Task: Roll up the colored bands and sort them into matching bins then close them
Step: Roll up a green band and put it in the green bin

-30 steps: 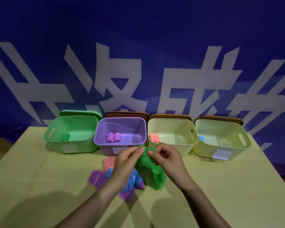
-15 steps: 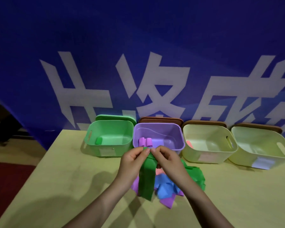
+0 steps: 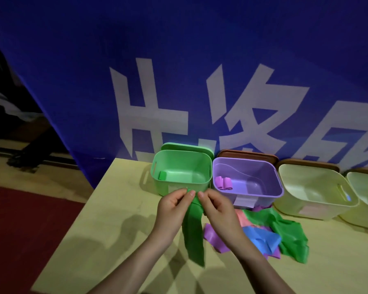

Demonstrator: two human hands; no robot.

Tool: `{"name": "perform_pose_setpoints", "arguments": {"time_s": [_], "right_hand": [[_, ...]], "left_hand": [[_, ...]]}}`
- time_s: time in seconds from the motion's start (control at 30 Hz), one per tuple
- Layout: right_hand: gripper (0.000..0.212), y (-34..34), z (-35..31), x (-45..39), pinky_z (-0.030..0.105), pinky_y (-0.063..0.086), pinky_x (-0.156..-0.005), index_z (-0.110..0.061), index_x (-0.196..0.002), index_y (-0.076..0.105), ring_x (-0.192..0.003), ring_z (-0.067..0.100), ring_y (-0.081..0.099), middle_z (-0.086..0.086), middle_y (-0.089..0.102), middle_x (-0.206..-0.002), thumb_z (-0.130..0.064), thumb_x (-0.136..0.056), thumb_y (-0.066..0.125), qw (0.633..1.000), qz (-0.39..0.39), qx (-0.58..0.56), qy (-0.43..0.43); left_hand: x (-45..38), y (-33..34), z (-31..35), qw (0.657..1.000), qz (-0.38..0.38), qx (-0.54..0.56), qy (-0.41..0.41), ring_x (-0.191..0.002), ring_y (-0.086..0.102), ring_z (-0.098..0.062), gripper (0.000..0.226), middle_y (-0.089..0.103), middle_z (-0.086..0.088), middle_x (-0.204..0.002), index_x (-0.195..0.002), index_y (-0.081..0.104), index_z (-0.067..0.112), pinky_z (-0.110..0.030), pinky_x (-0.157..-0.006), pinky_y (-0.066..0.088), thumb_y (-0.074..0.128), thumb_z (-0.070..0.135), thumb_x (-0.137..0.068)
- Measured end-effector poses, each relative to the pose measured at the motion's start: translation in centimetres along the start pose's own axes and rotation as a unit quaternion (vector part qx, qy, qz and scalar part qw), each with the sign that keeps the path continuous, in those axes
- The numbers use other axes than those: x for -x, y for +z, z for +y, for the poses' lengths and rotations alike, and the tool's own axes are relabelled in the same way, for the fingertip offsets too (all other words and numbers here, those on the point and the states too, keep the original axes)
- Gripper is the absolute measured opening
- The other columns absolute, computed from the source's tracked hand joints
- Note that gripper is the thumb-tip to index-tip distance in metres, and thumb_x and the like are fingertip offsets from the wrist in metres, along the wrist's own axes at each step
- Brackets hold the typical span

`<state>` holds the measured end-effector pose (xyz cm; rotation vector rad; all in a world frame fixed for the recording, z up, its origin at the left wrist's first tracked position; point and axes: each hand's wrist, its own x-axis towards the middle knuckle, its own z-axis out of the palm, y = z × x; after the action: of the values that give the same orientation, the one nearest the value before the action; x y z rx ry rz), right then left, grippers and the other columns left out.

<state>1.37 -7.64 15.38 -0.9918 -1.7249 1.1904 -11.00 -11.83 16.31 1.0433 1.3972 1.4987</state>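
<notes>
My left hand and my right hand pinch the top end of a green band just in front of the green bin. The band hangs down between my wrists to the table, and its other end lies crumpled at the right. The green bin holds one green roll. The purple bin holds two purple rolls. Loose bands lie in a pile on the table: a blue band, a purple band and a pink band.
Two pale yellow bins stand to the right of the purple one, the far one cut off by the frame. Lids lean behind the bins: a green lid and brown lids. The table's left edge drops to a red floor.
My view has swung left, so the bins sit further right in frame. Both hands carried the green band's end leftward to the green bin's front, and the band now hangs longer.
</notes>
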Motion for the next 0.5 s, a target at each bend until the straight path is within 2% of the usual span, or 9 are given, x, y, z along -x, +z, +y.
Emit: {"name": "perform_pose_setpoints", "arguments": {"time_s": [0.1, 0.13, 0.2, 0.27, 0.37, 0.43, 0.5], "right_hand": [[0.029, 0.5, 0.0, -0.4, 0.030, 0.036, -0.060, -0.013, -0.071, 0.053, -0.061, 0.011, 0.043, -0.001, 0.046, -0.062, -0.036, -0.085, 0.062, 0.999, 0.008, -0.046, 0.012], [0.026, 0.5, 0.2, -0.5, 0.029, 0.037, -0.062, -0.012, -0.076, 0.057, -0.063, 0.012, 0.045, -0.001, 0.049, -0.065, -0.036, -0.083, 0.063, 0.999, 0.009, -0.050, 0.010], [0.008, 0.3, 0.4, -0.7, 0.023, 0.039, -0.064, -0.015, -0.080, 0.060, -0.066, 0.008, 0.046, -0.006, 0.053, -0.068, -0.021, -0.083, 0.065, 1.000, 0.012, -0.028, -0.006], [0.016, 0.3, 0.8, -1.0, 0.019, 0.040, -0.064, -0.023, -0.080, 0.061, -0.065, 0.004, 0.047, -0.010, 0.056, -0.069, -0.009, -0.084, 0.067, 0.999, 0.037, -0.003, -0.014], [0.012, 0.0, 1.6, -1.9, 0.020, 0.042, -0.064, -0.025, -0.078, 0.062, -0.065, 0.005, 0.051, -0.007, 0.059, -0.070, -0.014, -0.082, 0.067, 0.994, 0.110, 0.004, -0.013], [0.004, -0.2, 2.0, -2.5, 0.021, 0.045, -0.067, -0.023, -0.081, 0.064, -0.068, 0.008, 0.055, -0.005, 0.062, -0.074, -0.020, -0.082, 0.066, 0.989, 0.139, 0.037, -0.022], [0.007, -0.6, 2.3, -3.0, 0.018, 0.046, -0.070, -0.025, -0.087, 0.066, -0.073, 0.007, 0.058, -0.007, 0.065, -0.079, -0.019, -0.083, 0.065, 0.983, 0.153, 0.092, -0.050]], "left_hand": [[-0.7, -1.0, 0.0, 1.000, -0.009, -0.003, -0.018, -0.071, 0.051, -0.020, 0.031, 0.058, -0.027, -0.075, -0.083, 0.065, -0.010, -0.031, -0.066, 0.040, 0.062, 0.020, -0.091], [-1.0, -1.2, -0.1, 1.000, -0.009, -0.003, -0.029, -0.072, 0.054, -0.020, 0.026, 0.062, -0.028, -0.078, -0.083, 0.069, -0.004, -0.031, -0.068, 0.042, 0.061, 0.019, -0.092], [-1.8, -1.4, -0.3, 0.999, -0.022, 0.002, -0.050, -0.079, 0.058, -0.020, 0.020, 0.066, -0.027, -0.086, -0.084, 0.073, 0.006, -0.033, -0.075, 0.044, 0.061, 0.021, -0.091], [-2.7, -1.3, -0.7, 0.996, -0.045, 0.015, -0.079, -0.086, 0.059, -0.020, 0.018, 0.067, -0.021, -0.087, -0.087, 0.072, 0.011, -0.036, -0.081, 0.046, 0.061, 0.025, -0.090], [-4.3, -0.8, -1.6, 0.980, -0.070, 0.078, -0.171, -0.098, 0.066, -0.024, 0.021, 0.073, -0.013, -0.100, -0.095, 0.072, 0.010, -0.041, -0.093, 0.048, 0.059, 0.026, -0.092], [-5.3, -0.3, -2.0, 0.964, -0.087, 0.110, -0.224, -0.100, 0.067, -0.027, 0.023, 0.072, -0.015, -0.105, -0.102, 0.071, 0.008, -0.041, -0.092, 0.050, 0.057, 0.024, -0.093], [-6.1, 0.2, -2.4, 0.954, -0.094, 0.130, -0.254, -0.095, 0.067, -0.027, 0.024, 0.070, -0.020, -0.107, -0.106, 0.069, 0.003, -0.037, -0.083, 0.053, 0.056, 0.019, -0.093]]}}
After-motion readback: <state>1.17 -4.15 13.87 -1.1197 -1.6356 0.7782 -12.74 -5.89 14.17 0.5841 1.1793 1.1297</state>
